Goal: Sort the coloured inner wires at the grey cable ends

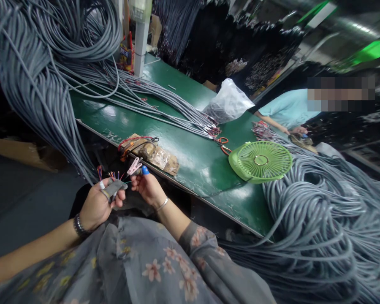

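Note:
My left hand (98,204) is closed around the end of a grey cable, with grey wrapping on its thumb or fingers. Several thin coloured wires (114,174) fan out above that hand, beside a white band (101,184). My right hand (149,189), wearing a blue finger cover (145,169), is pinched just right of the left one. A thin green wire (128,182) runs to its fingertips. Right above these fingers is a pink clip (134,166) by the table edge; whether the hand touches it I cannot tell.
On the green table (202,169) lies a taped brown block (158,157) with wires. A green fan (261,160), a clear plastic bag (229,101) and a grey cable bundle (177,112) are farther off. Cable coils (313,223) fill the right. A person (291,105) works across the table.

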A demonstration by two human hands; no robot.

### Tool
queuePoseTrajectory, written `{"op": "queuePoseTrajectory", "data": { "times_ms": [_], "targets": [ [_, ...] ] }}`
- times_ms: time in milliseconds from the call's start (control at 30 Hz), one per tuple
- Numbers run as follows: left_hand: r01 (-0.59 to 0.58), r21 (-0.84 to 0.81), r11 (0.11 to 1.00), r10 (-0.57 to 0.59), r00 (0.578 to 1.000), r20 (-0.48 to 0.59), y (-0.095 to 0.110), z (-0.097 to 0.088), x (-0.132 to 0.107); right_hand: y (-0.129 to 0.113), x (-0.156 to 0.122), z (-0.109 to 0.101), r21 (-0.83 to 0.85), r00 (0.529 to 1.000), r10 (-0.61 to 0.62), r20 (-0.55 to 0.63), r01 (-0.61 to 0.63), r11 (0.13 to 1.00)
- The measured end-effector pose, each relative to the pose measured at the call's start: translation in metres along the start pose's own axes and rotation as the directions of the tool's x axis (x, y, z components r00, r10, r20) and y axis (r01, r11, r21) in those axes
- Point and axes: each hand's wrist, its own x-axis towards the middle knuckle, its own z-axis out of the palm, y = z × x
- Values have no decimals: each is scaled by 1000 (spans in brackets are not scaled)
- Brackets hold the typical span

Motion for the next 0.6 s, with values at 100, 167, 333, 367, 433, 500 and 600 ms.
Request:
{"op": "queuePoseTrajectory", "data": {
  "times_ms": [100,167,333,367,433,500,600],
  "targets": [
    [5,4,1000,-5,1000,29,2,4,-1,-5,9,2,-49,999,-46,2,46,998],
    [-6,12,1000,5,999,45,1,8,0,-4,13,4,-149,984,-177,-26,171,974],
    [-50,36,998,48,998,51,-1,11,4,3,18,5,-245,941,-322,-103,290,925],
    [-52,38,998,50,997,51,-1,11,4,3,20,5,-198,959,-272,-85,251,948],
    [-49,44,998,47,998,50,-2,11,5,1,22,8,-86,988,-155,-28,152,985],
    [-41,49,998,38,998,48,-2,11,5,0,24,10,-22,995,-95,5,95,995],
    [-32,53,998,29,998,59,-3,9,7,1,23,11,-59,981,-182,-64,179,982]
  ]
}}
